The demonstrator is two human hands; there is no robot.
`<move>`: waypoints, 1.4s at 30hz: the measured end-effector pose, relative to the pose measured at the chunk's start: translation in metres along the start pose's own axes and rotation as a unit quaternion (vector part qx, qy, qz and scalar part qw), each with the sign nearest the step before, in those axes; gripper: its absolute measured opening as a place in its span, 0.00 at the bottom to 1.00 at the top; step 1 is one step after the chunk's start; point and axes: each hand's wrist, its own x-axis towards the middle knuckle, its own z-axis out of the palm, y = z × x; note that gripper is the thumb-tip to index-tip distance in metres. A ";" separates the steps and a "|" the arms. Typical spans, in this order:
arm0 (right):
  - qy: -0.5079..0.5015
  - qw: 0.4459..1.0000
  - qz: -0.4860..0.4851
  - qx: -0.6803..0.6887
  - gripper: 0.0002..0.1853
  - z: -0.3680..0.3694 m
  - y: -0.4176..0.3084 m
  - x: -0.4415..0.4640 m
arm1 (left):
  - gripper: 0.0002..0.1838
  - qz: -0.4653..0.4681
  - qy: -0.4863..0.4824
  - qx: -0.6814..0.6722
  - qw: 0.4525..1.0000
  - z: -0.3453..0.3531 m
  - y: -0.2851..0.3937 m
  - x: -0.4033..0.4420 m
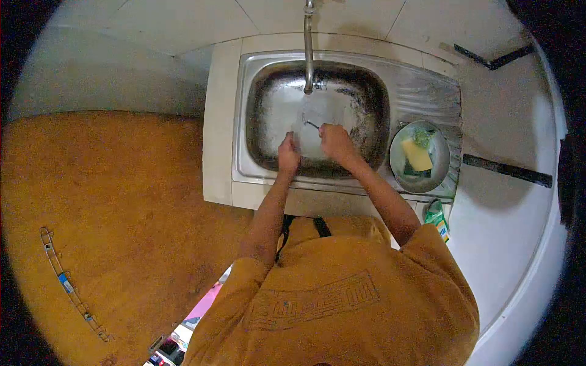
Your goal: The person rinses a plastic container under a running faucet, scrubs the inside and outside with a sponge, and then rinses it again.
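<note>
My right hand (336, 142) is closed around a thin utensil (312, 124) with a dark shaft, held over the sink basin. Its tip sits near the water below the tap and is too blurred to name. To its left, my left hand (289, 155) hangs low in the basin near the front wall, apart from the utensil. Motion smears its fingers, so I cannot see whether they hold anything. Both hands are inside the steel sink (242, 146), under the curved tap (308, 67).
On the drainboard (424, 94) at right stands a round bowl (398, 168) holding a yellow sponge (416, 154) and a green scouring pad (422, 138). A green and white packet (437, 218) lies by the counter's front edge. A metal hook rack (66, 283) is at lower left.
</note>
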 end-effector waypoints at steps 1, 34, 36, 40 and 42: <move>0.007 1.000 0.017 -0.017 0.08 0.002 -0.006 0.002 | 0.17 0.000 0.000 0.000 1.000 0.001 -0.010 0.003; 0.161 0.960 0.173 0.152 0.14 0.029 0.029 0.024 | 0.09 0.003 -0.072 0.165 0.984 0.001 0.001 -0.006; 0.154 0.965 0.172 0.127 0.15 0.026 0.028 0.018 | 0.10 0.003 -0.042 0.161 0.986 0.007 -0.001 -0.012; 0.132 0.971 0.166 0.110 0.17 0.015 0.032 -0.005 | 0.10 0.004 -0.065 0.196 0.979 0.018 0.001 -0.035; 0.174 0.966 0.138 0.129 0.17 0.009 0.033 -0.014 | 0.11 0.026 -0.026 0.190 0.981 0.021 0.011 -0.046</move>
